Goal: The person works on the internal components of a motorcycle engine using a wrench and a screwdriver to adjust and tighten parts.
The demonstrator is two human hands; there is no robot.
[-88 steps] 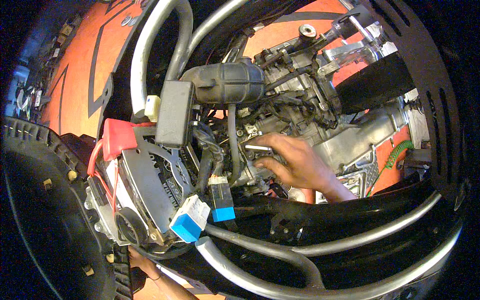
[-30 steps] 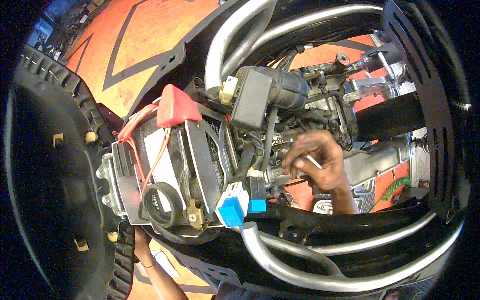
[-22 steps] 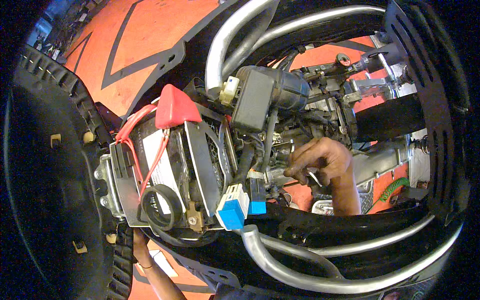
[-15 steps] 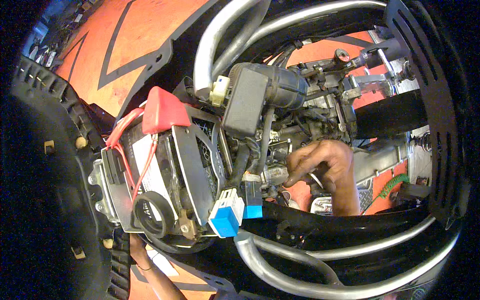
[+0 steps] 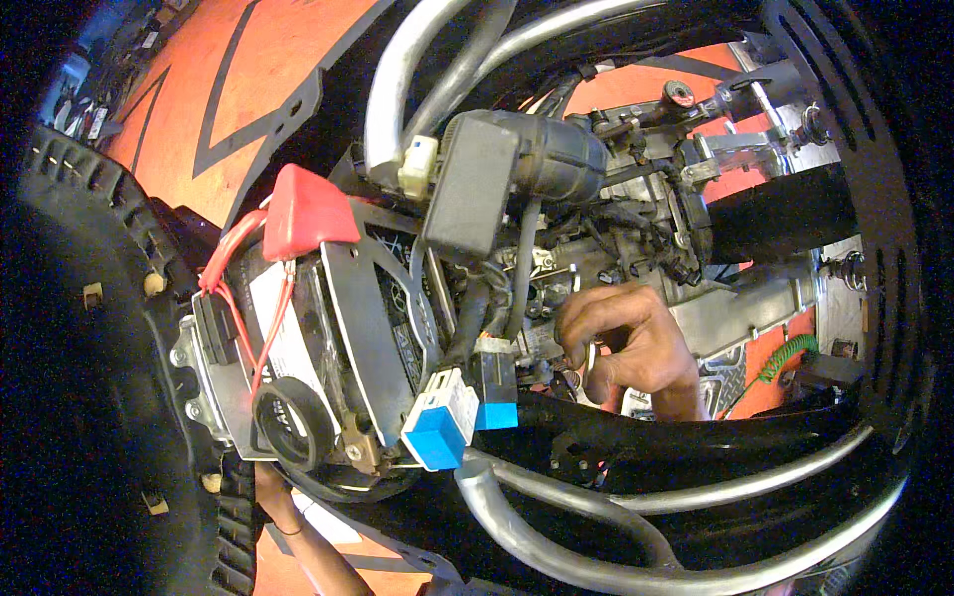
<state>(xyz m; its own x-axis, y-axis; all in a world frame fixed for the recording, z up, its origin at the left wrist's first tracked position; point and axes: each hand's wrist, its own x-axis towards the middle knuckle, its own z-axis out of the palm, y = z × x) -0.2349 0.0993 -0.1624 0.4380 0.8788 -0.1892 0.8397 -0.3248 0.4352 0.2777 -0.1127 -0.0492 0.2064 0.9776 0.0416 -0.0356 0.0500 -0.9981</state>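
Right fingers [image 5: 601, 310] curl — pale piece [image 5: 591, 359] now nearer their tips.

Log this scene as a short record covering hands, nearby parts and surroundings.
Right hand: holds slim pale piece between thumb and fingers
Left hand: partly hidden by black panel; grip unclear
Nearby parts: red cap, black box, blue-and-white connector
Tubes: silver, curved
Floor: orange
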